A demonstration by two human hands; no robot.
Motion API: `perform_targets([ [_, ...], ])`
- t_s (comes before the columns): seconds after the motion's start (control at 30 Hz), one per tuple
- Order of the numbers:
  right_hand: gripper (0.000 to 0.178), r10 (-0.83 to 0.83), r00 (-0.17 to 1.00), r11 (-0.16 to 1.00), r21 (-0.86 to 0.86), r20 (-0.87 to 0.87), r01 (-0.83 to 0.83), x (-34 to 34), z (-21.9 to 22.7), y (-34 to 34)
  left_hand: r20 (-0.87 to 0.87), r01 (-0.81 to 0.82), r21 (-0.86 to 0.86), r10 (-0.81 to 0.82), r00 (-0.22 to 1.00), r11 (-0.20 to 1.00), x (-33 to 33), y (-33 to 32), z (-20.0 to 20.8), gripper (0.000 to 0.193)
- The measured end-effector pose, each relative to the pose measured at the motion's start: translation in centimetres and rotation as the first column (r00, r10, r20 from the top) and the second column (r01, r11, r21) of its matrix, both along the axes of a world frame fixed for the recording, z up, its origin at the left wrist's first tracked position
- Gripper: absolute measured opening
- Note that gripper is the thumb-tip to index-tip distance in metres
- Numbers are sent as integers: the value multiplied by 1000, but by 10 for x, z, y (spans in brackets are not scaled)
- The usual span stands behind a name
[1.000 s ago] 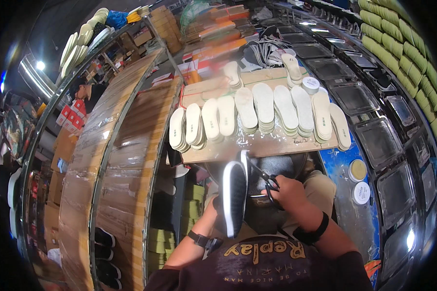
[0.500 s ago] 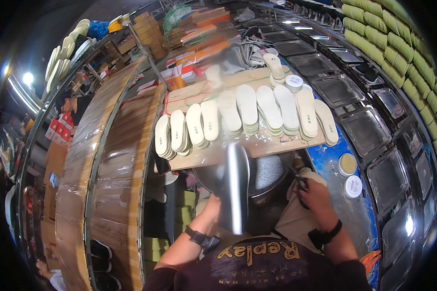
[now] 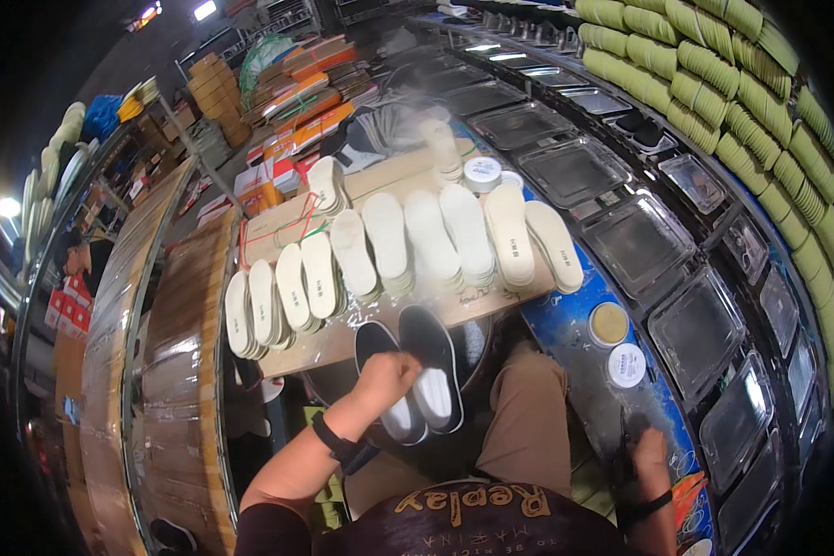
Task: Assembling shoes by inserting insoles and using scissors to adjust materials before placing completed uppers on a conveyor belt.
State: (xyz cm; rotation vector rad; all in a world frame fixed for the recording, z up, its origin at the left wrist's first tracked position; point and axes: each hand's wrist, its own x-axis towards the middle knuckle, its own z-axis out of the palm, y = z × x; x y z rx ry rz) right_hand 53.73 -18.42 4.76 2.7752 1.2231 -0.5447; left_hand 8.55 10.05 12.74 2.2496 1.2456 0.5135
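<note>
Head view: clock directions are taken from the middle of the picture. At 6 o'clock, just below the middle, is a pair of dark shoes with white rims and whitish insides. They sit side by side, their dark ends pointing between 11 and 12 o'clock and their whitish ends nearer the person. Of the two hands, the left hand lies over them with its fingers curled nearly closed, gripping at the edges where the shoes meet.

The right hand is well apart at 4 o'clock, over the blue side worktop. Its fingers are half curled beside a dark slender tool; this part is unclear, and I cannot tell whether it has hold of the tool.

The shoes' far ends overlap the near edge of the wooden worktop in the picture; whether they touch it cannot be told. A row of pale insole stacks crosses this worktop from 9 o'clock through 12 to nearly 3. Behind the row stands a further stack between 10 and 11 o'clock, and at 1 o'clock a white round tin.

Between 3 and 4 o'clock, a yellowish-topped tin and a white-lidded tin sit near each other on the blue side worktop. Green stacks rise at 2 o'clock.
</note>
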Motion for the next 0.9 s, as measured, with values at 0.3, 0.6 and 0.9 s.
perform_targets([
  [0.3, 28, 533, 832, 495, 742, 151, -452, 1, -3, 294, 10, 339, 360, -367, 930, 869, 174, 112, 0, 14],
  [0.6, 30, 632, 770, 619, 541, 87, -569, 19, -11, 374, -188, 344, 369, -293, 937, 863, 238, 159, -57, 15],
  [0.9, 10, 506, 798, 630, 492, 329, -602, 4, -27, 370, -219, 279, 468, -196, 956, 839, 236, 148, -33, 15],
])
